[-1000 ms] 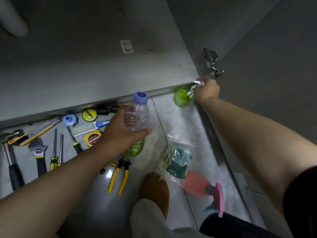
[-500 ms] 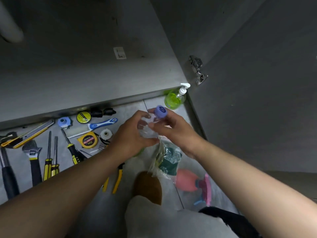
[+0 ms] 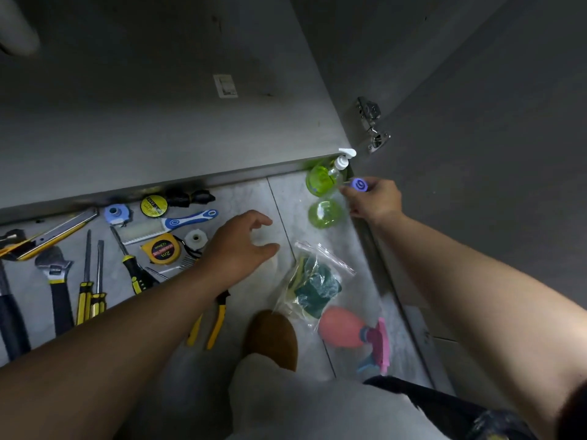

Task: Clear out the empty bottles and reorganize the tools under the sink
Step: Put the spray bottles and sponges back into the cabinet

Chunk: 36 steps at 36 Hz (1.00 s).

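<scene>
My right hand [image 3: 374, 200] grips a clear plastic bottle [image 3: 325, 213] near its purple cap [image 3: 359, 185], with a little green liquid at its bottom. The bottle is right in front of a green pump soap bottle [image 3: 324, 177] that stands in the far right corner by the cabinet edge. My left hand [image 3: 244, 242] hovers over the tiled floor with relaxed, slightly curled fingers and holds nothing. Tools lie in rows to the left: a yellow tape measure [image 3: 161, 249], screwdrivers [image 3: 92, 281], an adjustable wrench [image 3: 55, 281] and yellow pliers [image 3: 211, 322].
A zip bag of green sponges [image 3: 313, 284] and a pink spray bottle [image 3: 352, 331] lie on the floor near my brown slipper [image 3: 273, 338]. The open cabinet door [image 3: 476, 154] with its hinge [image 3: 371, 122] stands to the right. A hammer [image 3: 9, 312] lies far left.
My right hand took the clear bottle from my left hand and carried it right to the green soap bottle. My left hand let go and stays over the floor.
</scene>
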Motion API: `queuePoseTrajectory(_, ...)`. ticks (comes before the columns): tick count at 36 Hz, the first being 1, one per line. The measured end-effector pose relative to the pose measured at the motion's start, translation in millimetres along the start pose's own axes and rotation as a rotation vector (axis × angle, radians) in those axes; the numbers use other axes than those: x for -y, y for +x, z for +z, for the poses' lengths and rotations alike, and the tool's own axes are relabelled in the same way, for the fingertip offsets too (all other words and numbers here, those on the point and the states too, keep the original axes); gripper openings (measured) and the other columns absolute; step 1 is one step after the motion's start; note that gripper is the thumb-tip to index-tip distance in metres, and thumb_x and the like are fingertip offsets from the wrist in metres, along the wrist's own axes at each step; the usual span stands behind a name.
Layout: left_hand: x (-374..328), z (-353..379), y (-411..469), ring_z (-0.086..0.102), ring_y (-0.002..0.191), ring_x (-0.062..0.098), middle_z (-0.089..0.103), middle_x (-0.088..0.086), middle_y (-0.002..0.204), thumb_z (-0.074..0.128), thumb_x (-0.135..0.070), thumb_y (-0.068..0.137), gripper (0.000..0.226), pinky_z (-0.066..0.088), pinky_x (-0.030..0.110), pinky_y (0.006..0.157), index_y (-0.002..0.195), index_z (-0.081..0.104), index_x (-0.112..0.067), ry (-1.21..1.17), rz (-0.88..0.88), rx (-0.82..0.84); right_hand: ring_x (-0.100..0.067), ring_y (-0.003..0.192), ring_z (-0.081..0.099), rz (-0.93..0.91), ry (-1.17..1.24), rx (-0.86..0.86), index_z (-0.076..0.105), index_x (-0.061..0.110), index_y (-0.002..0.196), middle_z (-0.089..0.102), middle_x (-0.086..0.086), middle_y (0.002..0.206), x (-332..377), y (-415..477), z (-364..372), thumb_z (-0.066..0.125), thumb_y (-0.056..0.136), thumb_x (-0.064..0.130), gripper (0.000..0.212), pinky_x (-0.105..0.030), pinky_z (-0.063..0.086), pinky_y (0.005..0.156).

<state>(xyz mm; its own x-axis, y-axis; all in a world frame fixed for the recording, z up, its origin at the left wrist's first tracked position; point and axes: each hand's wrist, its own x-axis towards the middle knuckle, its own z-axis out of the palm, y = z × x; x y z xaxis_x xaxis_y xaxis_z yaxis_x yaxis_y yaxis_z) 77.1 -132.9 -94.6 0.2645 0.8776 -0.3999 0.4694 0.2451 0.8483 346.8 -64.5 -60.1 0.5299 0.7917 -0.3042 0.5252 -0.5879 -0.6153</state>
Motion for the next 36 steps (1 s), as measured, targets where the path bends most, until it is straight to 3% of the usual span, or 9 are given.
queuePoseTrajectory(4, 4, -2, -2, 0.054, 0.123, 0.014, 0.058, -0.001, 0.129, 0.074, -0.029, 0.090, 0.033, 0.044, 0.029, 0.098, 0.121, 0.062, -0.029, 0.074, 0.052, -0.004, -0.027, 0.085, 0.074, 0.059, -0.079, -0.102, 0.077, 0.016, 0.094, 0.075, -0.009, 0.087, -6, 26, 1, 0.079, 0.071, 0.038, 0.032, -0.046, 0.062, 0.079)
queuePoseTrajectory(8, 7, -1, -4, 0.052, 0.120, 0.013, 0.057, 0.000, 0.124, 0.070, -0.026, 0.092, 0.028, 0.040, 0.025, 0.093, 0.119, 0.063, -0.026, 0.148, 0.082, -0.011, -0.029, 0.093, 0.071, 0.033, -0.175, -0.181, 0.075, 0.019, 0.102, 0.074, -0.009, 0.097, 2, 32, 3, 0.074, 0.074, 0.040, 0.036, -0.036, 0.058, 0.087)
queuePoseTrajectory(17, 9, 11, -7, 0.052, 0.110, 0.006, 0.059, -0.001, 0.119, 0.069, -0.023, 0.093, 0.024, 0.038, 0.021, 0.088, 0.116, 0.063, -0.026, 0.166, 0.112, 0.059, -0.039, 0.110, 0.063, -0.020, -0.341, -0.113, 0.043, 0.013, 0.127, 0.065, -0.020, 0.118, -21, -7, -3, 0.064, 0.089, 0.036, 0.049, -0.035, 0.046, 0.085)
queuePoseTrajectory(20, 5, 18, -9, 0.056, 0.111, 0.010, 0.062, -0.001, 0.118, 0.072, -0.021, 0.091, 0.023, 0.045, 0.026, 0.093, 0.111, 0.063, -0.028, 0.149, 0.137, 0.117, -0.037, 0.100, 0.069, 0.040, -0.571, 0.176, 0.050, 0.014, 0.125, 0.069, -0.018, 0.111, -38, -38, -17, 0.064, 0.087, 0.044, 0.051, -0.032, 0.050, 0.077)
queuePoseTrajectory(23, -2, 24, -15, 0.059, 0.110, 0.012, 0.065, -0.002, 0.115, 0.073, -0.020, 0.089, 0.023, 0.050, 0.033, 0.097, 0.107, 0.062, -0.030, 0.150, 0.172, 0.183, -0.028, 0.063, 0.071, 0.183, -0.774, 0.537, 0.065, 0.007, 0.084, 0.072, -0.014, 0.080, -47, -77, -37, 0.065, 0.081, 0.059, 0.052, -0.028, 0.055, 0.049)
queuePoseTrajectory(26, -8, 30, -23, 0.061, 0.105, 0.011, 0.066, -0.005, 0.111, 0.073, -0.016, 0.088, 0.024, 0.051, 0.031, 0.095, 0.102, 0.062, -0.032, 0.164, 0.219, 0.230, -0.029, 0.077, 0.075, 0.348, -0.856, 0.706, 0.072, 0.003, 0.090, 0.075, -0.015, 0.088, -68, -113, -52, 0.070, 0.076, 0.065, 0.063, -0.043, 0.063, 0.062)
queuePoseTrajectory(28, -10, 33, -30, 0.061, 0.102, 0.009, 0.067, -0.007, 0.108, 0.073, -0.015, 0.088, 0.025, 0.050, 0.026, 0.090, 0.100, 0.062, -0.033, 0.181, 0.239, 0.252, -0.032, 0.084, 0.075, 0.455, -0.863, 0.777, 0.074, -0.001, 0.097, 0.076, -0.016, 0.094, -83, -135, -57, 0.072, 0.083, 0.050, 0.052, -0.047, 0.063, 0.072)
queuePoseTrajectory(32, -16, 38, -43, 0.061, 0.100, 0.006, 0.067, -0.009, 0.106, 0.074, -0.016, 0.087, 0.026, 0.044, 0.013, 0.080, 0.096, 0.061, -0.037, 0.192, 0.258, 0.283, -0.029, 0.078, 0.076, 0.413, -0.801, 0.713, 0.074, -0.003, 0.099, 0.076, -0.018, 0.087, -95, -162, -60, 0.067, 0.086, 0.010, 0.019, -0.039, 0.063, 0.067)
queuePoseTrajectory(36, -27, 44, -49, 0.063, 0.102, 0.007, 0.066, -0.012, 0.106, 0.079, -0.018, 0.082, 0.033, 0.047, 0.017, 0.081, 0.101, 0.061, -0.040, 0.196, 0.241, 0.335, -0.017, 0.042, 0.067, 0.188, -0.823, 0.423, 0.062, 0.012, 0.081, 0.070, -0.004, 0.058, -70, -168, -79, 0.055, 0.089, 0.030, 0.020, -0.029, 0.059, 0.052)
